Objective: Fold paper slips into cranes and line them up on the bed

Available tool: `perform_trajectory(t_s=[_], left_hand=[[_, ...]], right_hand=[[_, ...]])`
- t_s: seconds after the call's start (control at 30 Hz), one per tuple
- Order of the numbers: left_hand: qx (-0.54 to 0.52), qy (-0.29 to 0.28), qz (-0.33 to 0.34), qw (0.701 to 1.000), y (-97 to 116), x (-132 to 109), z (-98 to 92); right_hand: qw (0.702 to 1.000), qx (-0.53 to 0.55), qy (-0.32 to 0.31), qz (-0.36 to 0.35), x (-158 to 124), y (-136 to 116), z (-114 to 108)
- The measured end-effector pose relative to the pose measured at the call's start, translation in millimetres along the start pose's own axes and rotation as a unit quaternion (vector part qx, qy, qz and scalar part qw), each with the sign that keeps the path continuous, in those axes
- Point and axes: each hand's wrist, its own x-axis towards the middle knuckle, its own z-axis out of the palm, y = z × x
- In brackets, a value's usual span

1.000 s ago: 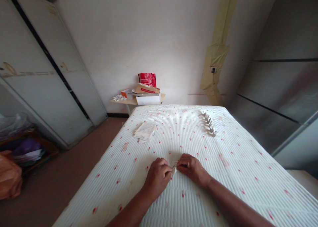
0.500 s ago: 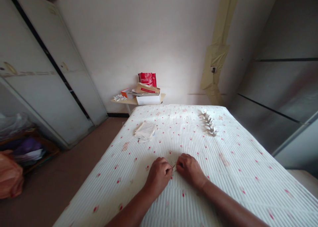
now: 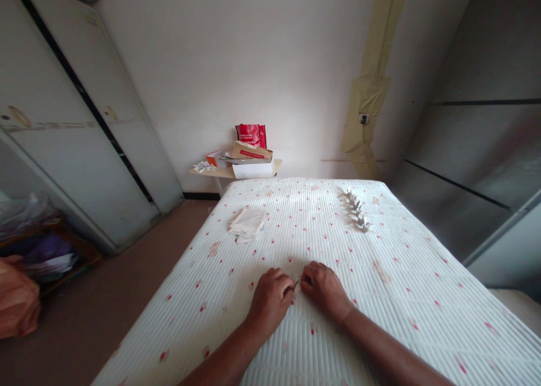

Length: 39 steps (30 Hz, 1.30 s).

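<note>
- Head view: left hand [image 3: 270, 297] and right hand [image 3: 323, 287] curl inward, fingertips pinching a small paper piece [image 3: 296, 283] between them, over the ribbed bedspread [image 3: 304, 236].
- Fingers hide most of it (its folds are unreadable).
- Forearms cut off below.

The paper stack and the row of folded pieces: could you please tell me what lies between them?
In the head view, just the red-dotted cover lies between them.

On the bed [image 3: 304, 236] beyond the hands [image 3: 270, 297], sheets [image 3: 248, 222] lie left, folded papers [image 3: 355, 210] right; farther off, boxes [image 3: 253, 169] sit on a bench [image 3: 225, 173].
</note>
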Motion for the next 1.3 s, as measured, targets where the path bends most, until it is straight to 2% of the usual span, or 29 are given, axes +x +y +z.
perform_trajectory(t_s=[0.17, 0.3, 0.4, 0.6, 0.8, 0.97, 1.13, 1.3], left_hand=[[0.013, 0.001, 0.022, 1.0, 2, -1, 0.1], [0.011, 0.017, 0.077, 0.997, 3, -1, 0.7], [0.001, 0.004, 0.108, 0.994, 3, -1, 0.0], [0.014, -0.013, 0.118, 0.993, 0, -1, -0.1], [0.019, 0.0, 0.132, 0.991, 0, 0, 0.5], [0.031, -0.013, 0.121, 0.992, 0, 0, 1.3], [0.03, -0.009, 0.128, 0.991, 1, 0, -0.1], [0.032, -0.003, 0.13, 0.991, 3, 0, -0.5]], right_hand=[[1.0, 0.002, -0.015, 0.017, 0, -1, -2], [1.0, 0.01, -0.014, 0.019, 1, -1, -4], [1.0, 0.02, -0.014, 0.018, 0, -1, -5], [0.998, 0.064, -0.014, 0.017, 3, 6, -5], [0.991, 0.13, -0.017, 0.035, 2, 10, -4], [0.993, 0.112, 0.015, 0.046, -1, 2, 0], [0.991, 0.125, 0.002, 0.057, 1, 5, -3], [0.971, 0.24, 0.01, 0.011, 2, 17, -2]])
